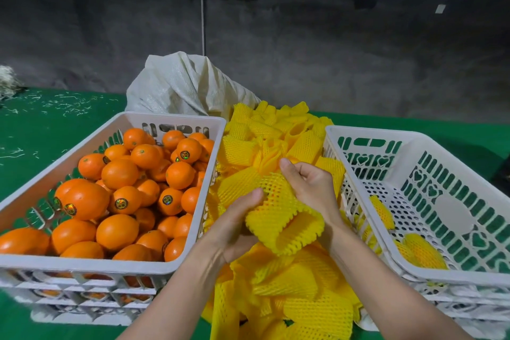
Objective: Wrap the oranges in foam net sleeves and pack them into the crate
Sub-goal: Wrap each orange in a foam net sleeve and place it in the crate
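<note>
Between two white crates, both my hands hold one yellow foam net sleeve [278,212] with an orange inside it; orange skin shows through the stretched mesh at the top. My left hand [234,221] grips the sleeve from the left and below. My right hand [306,182] pinches its upper edge. The sleeve's loose end flares open toward me. The left crate [91,265] is heaped with bare oranges [121,174], some with stickers. The right crate [414,146] holds a few wrapped oranges [422,251] near its left and front walls.
A pile of empty yellow foam sleeves [276,132] fills the gap between the crates and spills toward me. A white woven sack [182,83] stands behind the pile. Everything rests on a green surface [41,124] littered with white shreds, with a dark wall behind.
</note>
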Demonstrator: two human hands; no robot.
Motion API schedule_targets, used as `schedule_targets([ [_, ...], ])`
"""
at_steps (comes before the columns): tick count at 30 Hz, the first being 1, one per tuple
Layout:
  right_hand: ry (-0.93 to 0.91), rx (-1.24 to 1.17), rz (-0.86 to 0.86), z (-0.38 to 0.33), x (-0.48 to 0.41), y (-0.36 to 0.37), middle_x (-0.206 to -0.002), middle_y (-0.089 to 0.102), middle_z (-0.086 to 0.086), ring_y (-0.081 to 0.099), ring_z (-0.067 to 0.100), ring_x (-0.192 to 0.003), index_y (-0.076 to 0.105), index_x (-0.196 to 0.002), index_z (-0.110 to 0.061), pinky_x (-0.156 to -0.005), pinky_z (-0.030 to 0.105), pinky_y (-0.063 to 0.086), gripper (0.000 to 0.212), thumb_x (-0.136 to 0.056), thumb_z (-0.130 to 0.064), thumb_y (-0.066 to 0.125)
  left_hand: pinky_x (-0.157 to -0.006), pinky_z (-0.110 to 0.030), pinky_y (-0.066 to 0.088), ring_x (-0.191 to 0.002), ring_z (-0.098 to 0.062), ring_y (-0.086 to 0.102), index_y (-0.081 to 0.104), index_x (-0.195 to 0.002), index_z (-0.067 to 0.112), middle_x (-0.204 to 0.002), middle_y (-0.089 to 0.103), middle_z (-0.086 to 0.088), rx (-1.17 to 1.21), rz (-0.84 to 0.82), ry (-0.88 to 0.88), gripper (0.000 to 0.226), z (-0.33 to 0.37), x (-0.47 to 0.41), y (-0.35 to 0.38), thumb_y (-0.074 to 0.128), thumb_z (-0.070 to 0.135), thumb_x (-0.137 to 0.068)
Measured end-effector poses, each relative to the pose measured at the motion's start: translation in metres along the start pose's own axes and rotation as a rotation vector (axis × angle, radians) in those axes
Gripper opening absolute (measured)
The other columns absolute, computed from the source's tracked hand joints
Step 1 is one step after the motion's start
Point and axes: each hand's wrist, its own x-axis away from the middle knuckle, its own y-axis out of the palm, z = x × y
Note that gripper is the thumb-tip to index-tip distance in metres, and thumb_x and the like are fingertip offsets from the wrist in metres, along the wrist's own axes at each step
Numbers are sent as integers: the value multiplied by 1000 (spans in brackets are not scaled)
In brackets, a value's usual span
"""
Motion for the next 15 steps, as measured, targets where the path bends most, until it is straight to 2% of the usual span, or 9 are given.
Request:
schedule_targets([
  [2,-20,13,4,3,-1,3,-52,34,8,30,13,-49,48,-56,2,-46,25,23,44,-89,-24,59,-80,-40,58,-91,-26,71,78,-91,12,-102,72,-13,88,-1,4,69,-1,-3,-7,97,35,-29],
  [4,-101,70,-5,7,-3,4,-45,28,-7,25,5,-44,35,-49,-11,-46,26,19,49,-90,-28,55,-80,-43,57,-94,-30,70,76,-97,6,-106,70,-17,236,-4,-5,66,-2,-6,-8,96,29,-38],
  [5,-142,99,-22,8,-2,3,-42,25,-9,23,4,-43,35,-49,-12,-47,28,19,48,-89,-33,51,-79,-43,58,-94,-31,70,75,-99,5,-107,70,-18,280,-9,-22,60,-3,-7,-6,93,27,-46],
  [8,-151,194,-77,15,-1,3,-47,39,2,36,7,-49,57,-73,10,-49,36,26,61,-87,-46,39,-72,-38,58,-89,-28,71,77,-92,5,-99,72,-16,248,66,-22,42,-2,-10,-6,75,37,-64],
  [9,-107,227,-91,16,-1,3,-55,51,8,45,9,-56,62,-81,8,-53,33,34,59,-89,-45,37,-72,-37,58,-88,-27,71,78,-89,8,-98,72,-15,199,117,-14,42,-1,-12,-6,71,41,-65],
  [11,43,182,-134,17,-1,1,-81,68,2,60,10,-79,68,-90,-6,-70,24,46,45,-95,-37,35,-75,-39,57,-91,-24,71,79,-90,17,-101,73,-11,37,238,14,44,0,-16,-7,67,51,-65],
  [12,139,105,-193,16,0,1,-82,70,-5,63,8,-82,68,-84,-14,-72,21,49,43,-95,-38,35,-79,-42,56,-93,-23,71,78,-92,22,-102,73,-9,-33,292,36,45,-1,-17,-7,65,55,-64],
  [14,292,2,-301,10,4,1,-75,69,-19,63,-3,-76,70,-76,-32,-66,14,51,48,-86,-55,29,-78,-45,56,-92,-23,71,72,-96,27,-101,74,-6,-98,383,74,48,-3,-20,-8,65,60,-61],
  [15,329,12,-339,11,6,1,-83,68,-22,63,-3,-83,69,-84,-41,-69,15,52,49,-77,-63,26,-75,-44,57,-90,-23,71,69,-95,27,-98,74,-4,-125,434,102,49,-3,-20,-8,64,61,-60],
])
